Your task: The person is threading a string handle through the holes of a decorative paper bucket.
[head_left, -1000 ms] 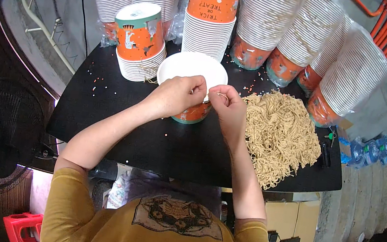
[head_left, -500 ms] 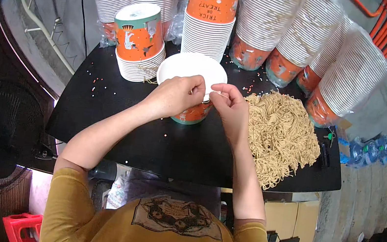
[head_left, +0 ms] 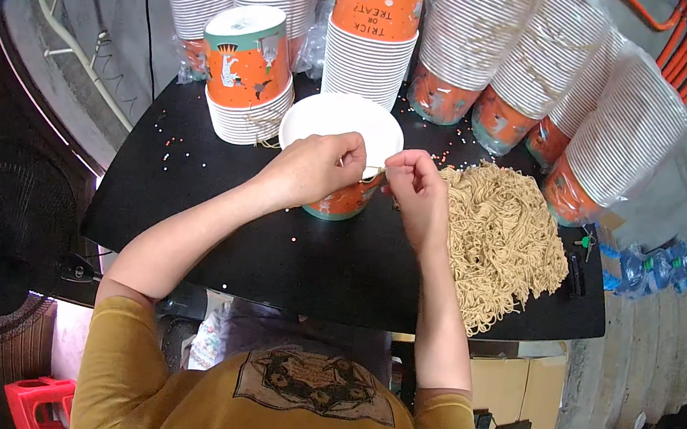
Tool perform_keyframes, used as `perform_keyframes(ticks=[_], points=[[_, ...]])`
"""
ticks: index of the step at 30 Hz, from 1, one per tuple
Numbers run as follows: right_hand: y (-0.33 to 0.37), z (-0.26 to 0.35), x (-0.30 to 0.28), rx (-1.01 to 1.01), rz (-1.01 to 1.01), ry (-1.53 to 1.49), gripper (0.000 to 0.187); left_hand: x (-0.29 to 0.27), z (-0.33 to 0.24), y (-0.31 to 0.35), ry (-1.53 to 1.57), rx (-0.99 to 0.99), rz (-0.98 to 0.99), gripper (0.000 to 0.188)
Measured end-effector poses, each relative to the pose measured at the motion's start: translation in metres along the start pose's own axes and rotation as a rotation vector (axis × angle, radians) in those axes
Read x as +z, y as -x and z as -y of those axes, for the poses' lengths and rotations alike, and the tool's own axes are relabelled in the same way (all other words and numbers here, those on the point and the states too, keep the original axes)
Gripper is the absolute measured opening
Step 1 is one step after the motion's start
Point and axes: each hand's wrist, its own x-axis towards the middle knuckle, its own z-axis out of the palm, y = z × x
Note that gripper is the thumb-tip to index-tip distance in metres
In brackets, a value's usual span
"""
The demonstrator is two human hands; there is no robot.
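An orange and green paper bucket (head_left: 334, 207) stands upright on the black table, its white inside facing up. At the near part of its rim, my left hand (head_left: 324, 162) is closed, with thumb and finger pinching a thin tan cord (head_left: 373, 176). My right hand (head_left: 419, 192) pinches the cord just right of the rim, its fingers pressed together. The short stretch of cord runs between both hands across the bucket's edge. Whether it passes through a hole there is hidden by the fingers. Right of my right hand lies a big heap of tan cords (head_left: 502, 241).
Upside-down bucket stacks stand behind, one at the left (head_left: 245, 69) and one in the middle (head_left: 369, 60). Several plastic-wrapped bucket stacks (head_left: 614, 134) line the back. Small pale bits dot the black table (head_left: 185, 219). A fan (head_left: 2, 272) stands at left.
My right hand has shifted slightly right and down, away from my left, and more cord shows between them. The left hand and the bucket have hardly moved.
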Motion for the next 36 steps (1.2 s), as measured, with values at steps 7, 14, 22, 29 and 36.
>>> perform_keyframes(ticks=[7,14,22,29,36], points=[[0.001,0.003,0.002,0.054,-0.037,-0.03,0.005,-0.003,-0.015,-0.005,-0.001,-0.007,0.042,0.024],[0.0,0.006,0.0,0.066,-0.071,-0.095,0.011,0.012,-0.016,-0.009,-0.038,0.013,0.001,0.024],[0.0,0.003,-0.001,0.083,-0.09,-0.12,0.015,0.014,-0.014,-0.007,-0.048,0.013,-0.012,0.021],[0.001,0.002,0.001,0.077,-0.098,-0.126,0.018,0.011,-0.017,-0.005,-0.057,0.01,-0.002,0.017],[-0.003,0.002,-0.005,0.016,-0.167,-0.206,0.018,0.016,-0.014,-0.005,-0.107,0.078,-0.042,0.016]])
